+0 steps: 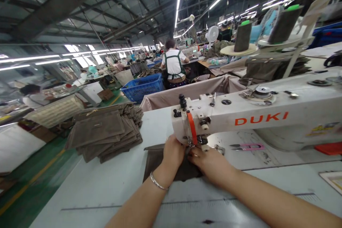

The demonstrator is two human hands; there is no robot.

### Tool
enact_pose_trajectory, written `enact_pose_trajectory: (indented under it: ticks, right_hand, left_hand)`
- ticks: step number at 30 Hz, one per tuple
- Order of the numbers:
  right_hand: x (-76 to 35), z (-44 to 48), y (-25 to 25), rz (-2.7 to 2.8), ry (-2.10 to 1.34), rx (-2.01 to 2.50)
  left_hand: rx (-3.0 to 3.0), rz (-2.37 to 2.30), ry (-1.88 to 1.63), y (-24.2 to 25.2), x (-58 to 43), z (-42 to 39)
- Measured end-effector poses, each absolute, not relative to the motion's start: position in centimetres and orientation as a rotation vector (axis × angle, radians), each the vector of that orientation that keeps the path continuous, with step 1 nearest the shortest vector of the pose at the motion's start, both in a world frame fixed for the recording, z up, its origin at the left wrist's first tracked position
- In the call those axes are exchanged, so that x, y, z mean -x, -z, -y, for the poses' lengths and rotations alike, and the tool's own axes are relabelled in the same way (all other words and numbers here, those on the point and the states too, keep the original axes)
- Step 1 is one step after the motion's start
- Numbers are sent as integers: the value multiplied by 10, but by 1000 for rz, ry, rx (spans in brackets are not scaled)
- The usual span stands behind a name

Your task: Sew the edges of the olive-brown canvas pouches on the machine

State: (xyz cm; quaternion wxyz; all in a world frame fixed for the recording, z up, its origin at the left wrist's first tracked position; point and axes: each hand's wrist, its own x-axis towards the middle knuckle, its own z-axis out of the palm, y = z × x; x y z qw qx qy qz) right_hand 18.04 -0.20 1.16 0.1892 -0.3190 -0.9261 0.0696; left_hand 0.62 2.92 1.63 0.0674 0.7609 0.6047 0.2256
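A white DUKI sewing machine [256,114] stands on the pale work table [107,185]. Under its needle head lies a dark brown fabric piece [155,160]. My left hand [173,151], with a silver bracelet on the wrist, rests on the fabric just left of the needle, fingers curled down onto the cloth. My right hand [211,162] presses the same fabric right below the presser foot, fingers bent toward the needle. Both hands are pressed on the cloth; the fingertips are partly hidden by the machine head.
A stack of brown fabric pieces [107,133] lies at the table's left. Pink thread snips [248,146] rest under the machine arm. Behind are a cloth-lined bin [192,91], a blue basket [141,87], thread cones [243,37] and a person in a green apron [173,64].
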Motion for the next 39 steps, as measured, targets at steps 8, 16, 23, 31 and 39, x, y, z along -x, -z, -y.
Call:
enact_pose_trajectory:
  ticks: [8, 16, 23, 31, 39]
  right_hand:
    - [-197, 14, 15, 2553, -198, 855]
    - [-194, 16, 14, 2522, -228, 826]
    - [-194, 17, 10, 2539, -238, 824]
    - [-199, 15, 8, 2545, -323, 828]
    - [-197, 17, 2, 2553, -332, 826]
  left_hand:
    - [-2475, -1501, -622, -1, 1, 18]
    - [-2566, -1274, -599, -5, 14, 13]
    - [-2554, -1274, -641, -4, 11, 13]
    - [-2521, -1320, -681, -7, 4, 17]
    - [-2508, -1289, -664, -8, 9, 16]
